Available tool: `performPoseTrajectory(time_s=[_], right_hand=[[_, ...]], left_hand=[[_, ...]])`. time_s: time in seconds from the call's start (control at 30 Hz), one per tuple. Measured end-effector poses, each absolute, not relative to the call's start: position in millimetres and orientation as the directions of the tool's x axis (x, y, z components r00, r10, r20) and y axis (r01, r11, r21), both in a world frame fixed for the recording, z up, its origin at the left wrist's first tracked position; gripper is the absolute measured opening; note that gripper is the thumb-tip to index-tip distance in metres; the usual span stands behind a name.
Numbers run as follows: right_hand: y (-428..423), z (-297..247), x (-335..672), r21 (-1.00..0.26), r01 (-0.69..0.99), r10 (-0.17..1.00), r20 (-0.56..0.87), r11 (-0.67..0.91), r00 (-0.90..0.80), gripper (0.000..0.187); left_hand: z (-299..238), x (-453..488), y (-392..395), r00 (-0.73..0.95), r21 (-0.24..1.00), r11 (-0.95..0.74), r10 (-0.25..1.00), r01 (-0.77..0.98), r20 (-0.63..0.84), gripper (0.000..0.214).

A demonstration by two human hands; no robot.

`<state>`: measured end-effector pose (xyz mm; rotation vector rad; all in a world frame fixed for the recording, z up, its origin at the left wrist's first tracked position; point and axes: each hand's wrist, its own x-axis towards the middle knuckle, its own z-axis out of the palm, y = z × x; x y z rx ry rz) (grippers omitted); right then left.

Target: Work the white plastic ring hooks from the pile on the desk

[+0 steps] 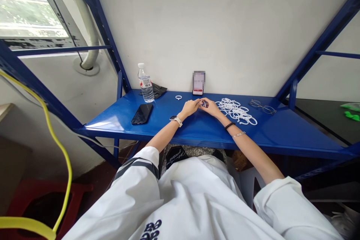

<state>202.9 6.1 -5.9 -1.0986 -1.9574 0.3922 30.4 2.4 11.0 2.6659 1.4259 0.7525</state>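
- My left hand [190, 107] and right hand [209, 106] meet over the blue tabletop [281, 131], fingers pinched on one small white ring [203, 104].
- I judge a ring is being worked; the next move calls for fine fingertip control.
- Just right of them lies the ring pile [236, 110]; a single ring [178, 97] sits farther back.

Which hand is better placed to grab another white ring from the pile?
Probably the right hand: the pile of white rings lies just beside it on the blue shelf. The left hand sits farther off, on the other side, nearer the single ring.
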Motion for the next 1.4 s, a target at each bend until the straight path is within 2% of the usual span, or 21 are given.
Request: performPoseTrajectory(time_s=[0.27, 0.37, 0.7, 0.9, 1.2, 1.4], right_hand=[[5.0, -4.7, 202.0, -0.566, 0.573, 0.802, 0.484, 0.592, -0.351, 0.035], [6.1, -5.6, 202.0, -0.579, 0.562, 0.805, 0.474, 0.591, -0.357, 0.038], [3.8, -4.9, 199.7, -0.696, 0.427, 0.817, 0.493, 0.577, -0.3, 0.041], [7.5, -5.1, 199.4, -0.806, 0.324, 0.867, 0.433, 0.494, -0.246, 0.049], [7.4, -5.9, 199.8, -0.763, 0.39, 0.857, 0.45, 0.515, -0.251, 0.047], [7.9, -5.7, 201.3, -0.793, 0.378, 0.876, 0.394, 0.477, -0.279, 0.05]], left_hand=[[12.8, 29.7, 1.5, 0.458, 0.275, -0.588, 0.786, 0.76, 0.416, 0.04], [11.6, 30.6, 3.6, 0.452, 0.284, -0.586, 0.788, 0.759, 0.418, 0.04], [14.8, 32.0, 0.2, 0.336, 0.303, -0.488, 0.835, 0.819, 0.435, 0.039], [15.7, 32.8, -0.8, 0.302, 0.335, -0.455, 0.857, 0.825, 0.419, 0.038], [12.9, 32.2, 2.5, 0.331, 0.326, -0.505, 0.822, 0.799, 0.463, 0.035], [9.0, 30.0, 6.7, 0.335, 0.343, -0.558, 0.78, 0.756, 0.529, 0.034]])
